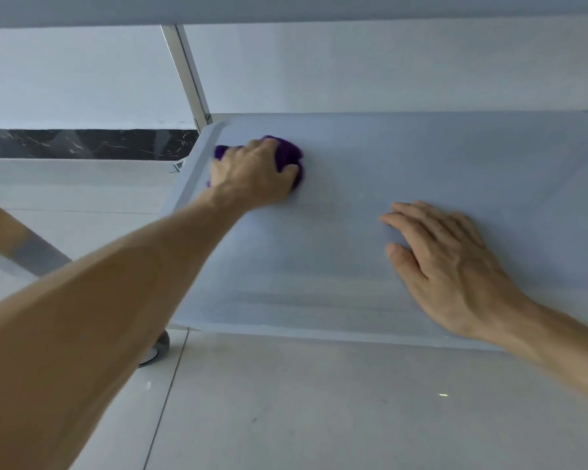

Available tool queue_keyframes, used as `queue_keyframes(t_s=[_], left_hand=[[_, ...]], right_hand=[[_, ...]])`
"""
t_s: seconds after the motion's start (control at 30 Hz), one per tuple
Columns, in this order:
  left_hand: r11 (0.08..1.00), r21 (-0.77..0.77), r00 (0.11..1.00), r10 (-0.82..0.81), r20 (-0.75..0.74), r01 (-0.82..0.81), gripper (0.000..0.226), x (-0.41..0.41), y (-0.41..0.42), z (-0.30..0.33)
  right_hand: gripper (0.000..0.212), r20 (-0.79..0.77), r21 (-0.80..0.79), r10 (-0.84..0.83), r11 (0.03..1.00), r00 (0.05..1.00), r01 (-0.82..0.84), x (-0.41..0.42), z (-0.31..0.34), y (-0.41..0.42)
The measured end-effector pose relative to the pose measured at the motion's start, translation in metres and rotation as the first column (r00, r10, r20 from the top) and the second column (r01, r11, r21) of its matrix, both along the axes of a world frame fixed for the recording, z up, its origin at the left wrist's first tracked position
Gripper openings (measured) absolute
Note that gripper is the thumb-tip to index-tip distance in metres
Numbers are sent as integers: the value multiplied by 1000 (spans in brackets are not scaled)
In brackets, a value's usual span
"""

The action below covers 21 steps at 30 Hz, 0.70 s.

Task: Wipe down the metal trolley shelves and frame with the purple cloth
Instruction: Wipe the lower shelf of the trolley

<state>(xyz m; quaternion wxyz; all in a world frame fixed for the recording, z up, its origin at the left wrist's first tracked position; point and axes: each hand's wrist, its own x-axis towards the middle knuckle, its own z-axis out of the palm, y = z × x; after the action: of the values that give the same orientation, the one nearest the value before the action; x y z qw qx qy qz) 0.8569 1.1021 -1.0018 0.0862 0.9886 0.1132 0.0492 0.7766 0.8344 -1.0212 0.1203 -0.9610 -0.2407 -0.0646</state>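
The lower metal shelf (404, 154) of the trolley fills the middle of the head view, seen from under the upper shelf (286, 8). My left hand (252, 174) grips the bunched purple cloth (287, 152) and presses it on the shelf's far left corner. My right hand (452, 266) lies flat on the shelf near its front right, fingers straight and spread. A shiny upright frame post (189, 76) rises from the far left corner.
A grey caster wheel (158, 347) shows under the shelf's front left corner, partly behind my left arm. Pale floor tiles (302, 401) lie in front. A white wall with a dark marble skirting (89, 144) runs behind. Another metal leg (17, 242) slants at the left.
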Motion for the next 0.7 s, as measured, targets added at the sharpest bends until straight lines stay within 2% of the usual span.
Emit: queue_keyframes(t_s=[0.07, 0.13, 0.17, 0.23, 0.3, 0.4, 0.47, 0.53, 0.6, 0.7], left_hand=[[975, 11, 974, -220, 58, 220, 52, -8, -40, -5], [905, 41, 898, -426, 111, 424, 59, -22, -64, -11], [873, 40, 862, -486, 143, 486, 60, -26, -66, -14], [859, -4, 841, -500, 204, 512, 54, -23, -54, -14], [903, -37, 886, -410, 214, 427, 47, -5, -29, -13], [985, -81, 983, -145, 115, 154, 46, 34, 18, -6], [997, -62, 996, 47, 70, -43, 51, 52, 46, -2], [983, -56, 983, 176, 47, -173, 56, 61, 63, -2], [973, -57, 973, 225, 46, -222, 55, 67, 64, -3], [977, -31, 974, 213, 71, -212, 49, 65, 49, -4]], right_hand=[[62, 13, -2, 10, 1000, 1000, -10, 0, 0, -2], [65, 13, -1, 17, 1000, 1000, -17, 0, -1, -3], [65, 5, 2, 18, 1000, 1000, -18, 1, -1, -4], [64, 1, 9, 22, 1000, 1000, -22, 1, -1, -5], [63, 11, 4, 21, 1000, 1000, -21, 1, -2, -6], [61, 29, 1, 13, 1000, 999, -13, 1, -2, -3], [59, 34, 5, 3, 1000, 999, -3, 1, -3, -2], [57, 32, 4, -2, 1000, 999, 2, 0, -3, -1], [56, 32, 6, -5, 1000, 999, 5, 0, -4, 0], [58, 9, -8, -15, 1000, 1000, 15, 2, -4, 1]])
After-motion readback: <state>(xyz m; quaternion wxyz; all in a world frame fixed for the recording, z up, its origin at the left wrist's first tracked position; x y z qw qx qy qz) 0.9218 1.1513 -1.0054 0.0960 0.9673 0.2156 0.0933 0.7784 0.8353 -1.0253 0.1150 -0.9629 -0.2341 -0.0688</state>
